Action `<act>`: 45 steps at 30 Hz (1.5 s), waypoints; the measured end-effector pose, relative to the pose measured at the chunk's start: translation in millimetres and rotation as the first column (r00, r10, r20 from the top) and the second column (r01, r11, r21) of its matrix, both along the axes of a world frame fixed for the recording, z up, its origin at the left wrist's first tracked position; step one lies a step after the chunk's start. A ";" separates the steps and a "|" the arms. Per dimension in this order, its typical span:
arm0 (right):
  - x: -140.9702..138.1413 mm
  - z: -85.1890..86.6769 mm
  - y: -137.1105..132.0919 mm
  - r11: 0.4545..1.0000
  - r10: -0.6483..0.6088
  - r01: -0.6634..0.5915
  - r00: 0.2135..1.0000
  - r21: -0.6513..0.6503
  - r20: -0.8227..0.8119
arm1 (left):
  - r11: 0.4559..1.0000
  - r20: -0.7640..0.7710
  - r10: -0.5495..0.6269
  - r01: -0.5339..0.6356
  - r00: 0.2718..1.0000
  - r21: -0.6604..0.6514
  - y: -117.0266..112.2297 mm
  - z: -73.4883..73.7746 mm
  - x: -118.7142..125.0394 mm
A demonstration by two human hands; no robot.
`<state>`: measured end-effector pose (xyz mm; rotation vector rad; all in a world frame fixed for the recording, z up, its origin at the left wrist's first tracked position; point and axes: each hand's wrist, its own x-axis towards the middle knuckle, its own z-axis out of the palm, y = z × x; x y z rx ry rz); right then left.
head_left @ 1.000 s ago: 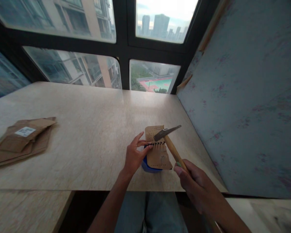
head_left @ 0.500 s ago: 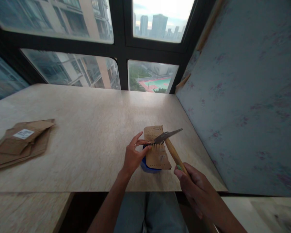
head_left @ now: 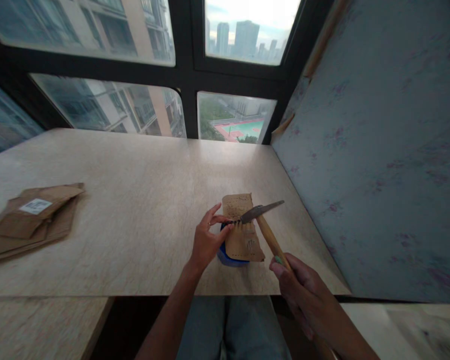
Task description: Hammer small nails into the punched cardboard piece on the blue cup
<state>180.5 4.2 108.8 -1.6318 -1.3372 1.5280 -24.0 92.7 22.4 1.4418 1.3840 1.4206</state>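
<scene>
My right hand is wrapped round the wooden handle of a hammer. Its narrow metal head lies over a piece of brown cardboard, close to a row of small dark pieces across the middle. From the left, my left hand reaches to the end of that row, thumb and forefinger pinched together and the other fingers raised. What they pinch is too small to make out. Under the cardboard sits a blue container, mostly covered. Rows of small holes mark the cardboard.
Brown paper packets with a white label lie at the left on the pale stone-look counter. A patterned wall bounds the right side, and dark-framed windows stand behind. The counter's front edge runs just before my legs.
The hammer head has shifted very slightly to the right. My left hand, the cardboard and the container stay in place.
</scene>
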 end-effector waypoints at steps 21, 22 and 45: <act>3.1 1.3 -0.7 1.000 -0.021 0.021 0.999 -0.016 -0.028 | 0.999 -0.001 -0.024 0.024 1.000 0.024 1.1 0.1 -1.0; 3.4 1.4 -0.8 1.000 -0.019 0.019 0.999 -0.020 -0.031 | 0.999 0.000 -0.026 0.026 1.000 0.024 1.0 0.1 -0.7; 8.6 -0.3 -9.2 0.995 -0.098 0.097 0.994 -0.027 -0.043 | 0.998 -0.003 -0.054 0.054 0.999 -0.045 3.8 7.4 1.4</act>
